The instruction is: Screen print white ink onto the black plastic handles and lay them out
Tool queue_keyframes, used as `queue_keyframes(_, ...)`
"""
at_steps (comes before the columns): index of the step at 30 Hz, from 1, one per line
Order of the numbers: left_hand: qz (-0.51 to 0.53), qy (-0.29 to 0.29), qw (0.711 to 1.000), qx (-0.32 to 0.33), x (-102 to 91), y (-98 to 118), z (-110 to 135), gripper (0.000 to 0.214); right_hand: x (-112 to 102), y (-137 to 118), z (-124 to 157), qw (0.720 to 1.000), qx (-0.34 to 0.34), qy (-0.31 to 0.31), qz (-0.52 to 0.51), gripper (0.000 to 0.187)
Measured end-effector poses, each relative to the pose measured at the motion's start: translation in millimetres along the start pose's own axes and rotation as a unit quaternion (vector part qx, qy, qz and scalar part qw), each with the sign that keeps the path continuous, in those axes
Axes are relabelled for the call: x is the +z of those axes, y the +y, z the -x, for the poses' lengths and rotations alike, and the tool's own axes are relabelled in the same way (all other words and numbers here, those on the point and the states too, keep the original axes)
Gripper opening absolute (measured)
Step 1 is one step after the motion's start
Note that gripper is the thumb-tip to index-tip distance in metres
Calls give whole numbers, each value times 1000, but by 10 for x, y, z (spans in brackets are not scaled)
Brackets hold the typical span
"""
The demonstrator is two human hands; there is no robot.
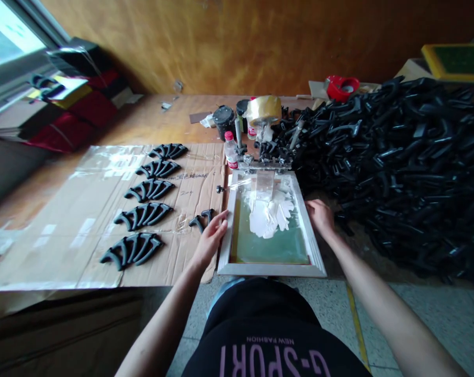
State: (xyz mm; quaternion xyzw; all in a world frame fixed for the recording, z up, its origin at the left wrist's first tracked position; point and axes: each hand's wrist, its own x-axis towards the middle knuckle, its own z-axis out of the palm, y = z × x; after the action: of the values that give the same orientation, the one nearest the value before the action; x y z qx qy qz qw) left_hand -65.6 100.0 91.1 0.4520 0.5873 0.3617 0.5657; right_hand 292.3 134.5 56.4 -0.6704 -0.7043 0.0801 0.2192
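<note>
A screen printing frame [274, 269] with a pale metal border lies directly in front of me. White ink [269, 217] is spread thickly over the upper part of its green mesh [260, 254]. My left hand [210, 238] is closed at the frame's left side, fingertips against the border. On the opposite side, my right hand [321, 215] has its fingers curled at the border; their tips are partly hidden. A clear squeegee-like plate [264, 184] rests in the ink near the hinge clamp [262, 165]. Two loose black curved handles [201, 220] lie beside my left hand.
Several rows of black handles [133, 250] lie on cardboard [83, 209] at left. A large heap of black handles [397, 157] fills the right. Behind the frame stand a red-capped bottle [231, 152], a dark jar [223, 121] and a tape roll [263, 110]. A red tape dispenser [341, 88] sits farther back.
</note>
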Motion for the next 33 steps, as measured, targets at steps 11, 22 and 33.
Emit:
queue_keyframes(11, -73, -26, 996, -42, 52, -707, -295, 72, 211, -1138, -362, 957, -246, -132, 76, 12)
queue_keyframes(22, -48, 1, 998, -45, 100, -678, -221, 69, 72, -930, 56, 921, -367, -110, 68, 18)
queue_keyframes(33, -14, 0, 999, -41, 30, -263, -78, 79, -76, -1148, -572, 971, -233, -55, 13, 51)
